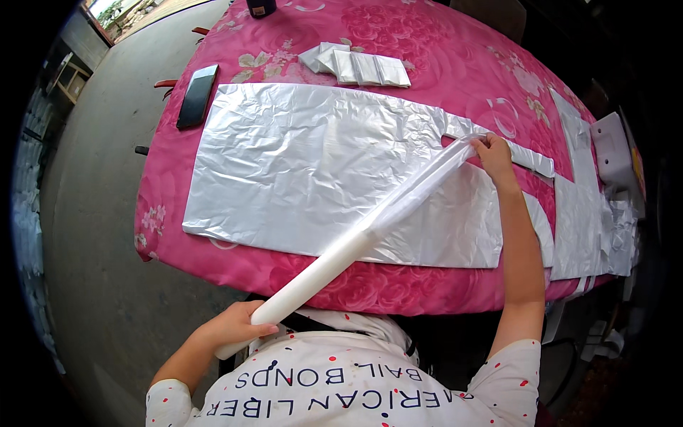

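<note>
My left hand [238, 327] is wrapped round the lower end of a long white roll of plastic film [313, 281], near the table's front edge. The roll slants up to the right and narrows into loose, gathered film. My right hand [492, 155] pinches the far end of that film between thumb and fingers. Beneath it, silvery-white plastic bags [277, 160] lie flat and creased across the table, with strap-like handles at the right end. How many are layered there I cannot tell.
A pink floral cloth [171, 206] covers the table. Several small folded plastic packets [370, 70] lie at the back, a dark phone [197, 97] at the left. More plastic bags [578, 228] and a white container [613, 148] are at the right. A dark cup [261, 7] stands at the far edge.
</note>
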The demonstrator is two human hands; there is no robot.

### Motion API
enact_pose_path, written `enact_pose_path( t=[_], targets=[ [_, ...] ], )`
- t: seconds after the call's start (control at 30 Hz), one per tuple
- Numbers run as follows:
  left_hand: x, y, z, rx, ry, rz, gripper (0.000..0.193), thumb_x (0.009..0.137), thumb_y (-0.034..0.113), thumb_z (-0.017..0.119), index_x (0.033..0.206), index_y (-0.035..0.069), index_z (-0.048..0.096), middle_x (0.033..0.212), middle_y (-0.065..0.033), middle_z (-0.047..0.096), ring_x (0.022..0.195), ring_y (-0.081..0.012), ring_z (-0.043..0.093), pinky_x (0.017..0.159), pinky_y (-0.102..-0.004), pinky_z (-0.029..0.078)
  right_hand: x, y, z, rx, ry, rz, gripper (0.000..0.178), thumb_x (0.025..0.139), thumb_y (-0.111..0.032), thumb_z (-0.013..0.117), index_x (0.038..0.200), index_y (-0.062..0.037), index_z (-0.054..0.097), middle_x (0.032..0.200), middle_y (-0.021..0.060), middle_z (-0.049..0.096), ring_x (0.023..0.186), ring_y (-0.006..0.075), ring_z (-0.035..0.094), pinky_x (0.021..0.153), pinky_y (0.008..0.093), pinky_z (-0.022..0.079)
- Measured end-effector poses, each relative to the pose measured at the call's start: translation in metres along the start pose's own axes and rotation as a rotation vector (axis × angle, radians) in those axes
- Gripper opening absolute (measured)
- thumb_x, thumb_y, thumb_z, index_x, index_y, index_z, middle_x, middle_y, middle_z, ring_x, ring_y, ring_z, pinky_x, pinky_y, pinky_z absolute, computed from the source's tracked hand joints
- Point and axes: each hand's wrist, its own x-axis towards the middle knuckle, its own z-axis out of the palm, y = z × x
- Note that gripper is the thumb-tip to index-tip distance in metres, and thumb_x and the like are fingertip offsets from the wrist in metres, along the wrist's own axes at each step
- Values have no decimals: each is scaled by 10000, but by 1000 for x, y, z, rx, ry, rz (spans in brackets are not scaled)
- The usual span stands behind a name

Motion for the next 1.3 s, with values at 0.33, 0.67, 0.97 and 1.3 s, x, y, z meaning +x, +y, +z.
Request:
enact_pose_path(
  t=[0.33, 0.67, 0.97, 1.3],
  targets=[
    [11, 102, -50, 804, 145, 543, 455, 633, 264, 787, 999, 49, 624, 885, -124, 654, 822, -283, 628, 737, -357, 485, 3, -2, 7, 350, -103, -25, 179, 863, -133, 605, 927, 33, 629, 769, 21, 629, 648, 70, 522, 605, 232, 434],
    [106, 156, 1, 1028, 455, 1472, 394, 733, 288, 693, 1027, 55, 574, 1018, -97, 582, 927, -268, 579, 836, -373, 470, 5, -102, 74, 299, -439, -58, 193, 842, -184, 635, 863, 8, 635, 720, 23, 600, 646, 82, 510, 604, 244, 422],
    [110, 107, 1, 1343, 236, 1099, 885, 807, 628, 431, 1322, -87, 343, 1422, -233, 295, 1337, -345, 265, 1103, -434, 178, 13, -100, 80, 253, -246, 47, 175, 840, -135, 604, 938, 8, 626, 809, 66, 618, 708, 138, 571, 642, 279, 463],
    [106, 97, 59, 1270, 433, 923, 891, 811, 645, 399, 1364, -48, 314, 1437, -203, 286, 1348, -321, 245, 1098, -446, 171, -157, -136, 75, -134, -293, -577, 485, 790, -126, 626, 1258, -98, 506, 1090, 136, 535, 980, 298, 515, 844, 392, 418]
  ],
)
